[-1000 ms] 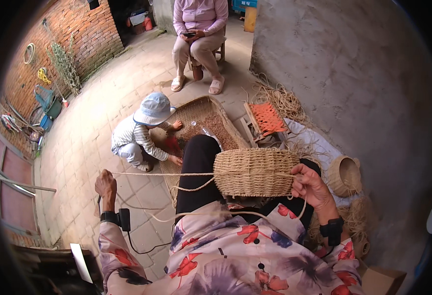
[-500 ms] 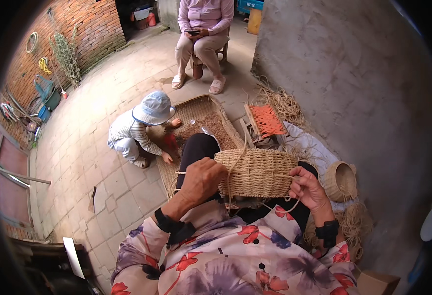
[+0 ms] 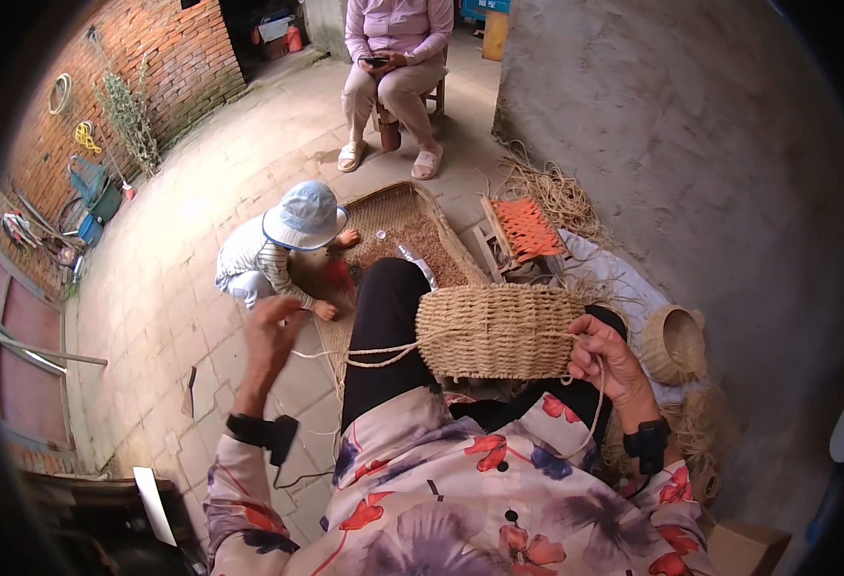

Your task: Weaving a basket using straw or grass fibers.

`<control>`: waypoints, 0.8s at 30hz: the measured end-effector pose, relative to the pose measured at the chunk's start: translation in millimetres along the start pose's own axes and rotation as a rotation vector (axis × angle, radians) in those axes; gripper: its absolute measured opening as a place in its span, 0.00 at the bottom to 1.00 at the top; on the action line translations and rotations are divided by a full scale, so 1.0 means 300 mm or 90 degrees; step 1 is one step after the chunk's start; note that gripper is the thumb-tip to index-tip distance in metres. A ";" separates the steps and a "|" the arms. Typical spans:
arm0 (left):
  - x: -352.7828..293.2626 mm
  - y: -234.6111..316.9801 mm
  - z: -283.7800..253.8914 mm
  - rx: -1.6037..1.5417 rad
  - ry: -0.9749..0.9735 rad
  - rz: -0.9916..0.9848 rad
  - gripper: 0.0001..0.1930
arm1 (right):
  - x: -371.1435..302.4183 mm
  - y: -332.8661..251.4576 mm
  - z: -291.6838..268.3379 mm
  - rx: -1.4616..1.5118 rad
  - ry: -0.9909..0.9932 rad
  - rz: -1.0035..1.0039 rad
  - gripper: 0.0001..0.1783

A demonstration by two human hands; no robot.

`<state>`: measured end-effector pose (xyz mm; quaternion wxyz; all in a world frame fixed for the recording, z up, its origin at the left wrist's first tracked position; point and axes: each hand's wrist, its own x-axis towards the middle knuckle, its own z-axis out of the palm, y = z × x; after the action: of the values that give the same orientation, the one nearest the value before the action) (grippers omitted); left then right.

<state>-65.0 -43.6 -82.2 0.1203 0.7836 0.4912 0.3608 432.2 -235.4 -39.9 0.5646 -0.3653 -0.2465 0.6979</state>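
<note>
A woven straw basket [image 3: 499,331] rests across my knees, its ribbed side facing me. Out to the left of it is my left hand [image 3: 270,338], fingers curled in; a straw cord [image 3: 374,357] stretches from the basket's left end to this hand. At the basket's right end my right hand [image 3: 606,357] pinches a thin straw strand [image 3: 601,408], whose loose length hangs toward my lap. What lies inside the left fingers is partly hidden.
A person in a child's sun hat [image 3: 305,213] crouches by a large woven tray [image 3: 432,206]. Another person sits on a chair [image 3: 434,94] farther back. To the right are an orange-strapped stool [image 3: 528,230], a small round basket [image 3: 674,344], straw bundles [image 3: 552,197] and a grey wall [image 3: 691,144].
My left hand has swung left, away from the basket, drawing the cord out sideways. The right hand stays at the basket's right end. The crouching person has shifted slightly.
</note>
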 end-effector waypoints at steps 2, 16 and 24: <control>0.014 0.249 0.136 -0.080 -0.061 0.151 0.07 | 0.000 0.001 0.002 -0.004 0.004 0.000 0.13; 0.021 0.334 0.255 -0.015 -0.079 0.163 0.07 | -0.016 -0.001 0.013 -0.005 0.016 -0.011 0.13; -0.205 -0.702 -0.257 -0.345 0.420 -0.645 0.08 | -0.027 -0.005 0.017 -0.004 0.000 -0.033 0.13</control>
<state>-277.2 -6.1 -169.2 0.3113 0.2462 0.7018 0.5915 429.9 -242.6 -33.6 0.5814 -0.3603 -0.2580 0.6823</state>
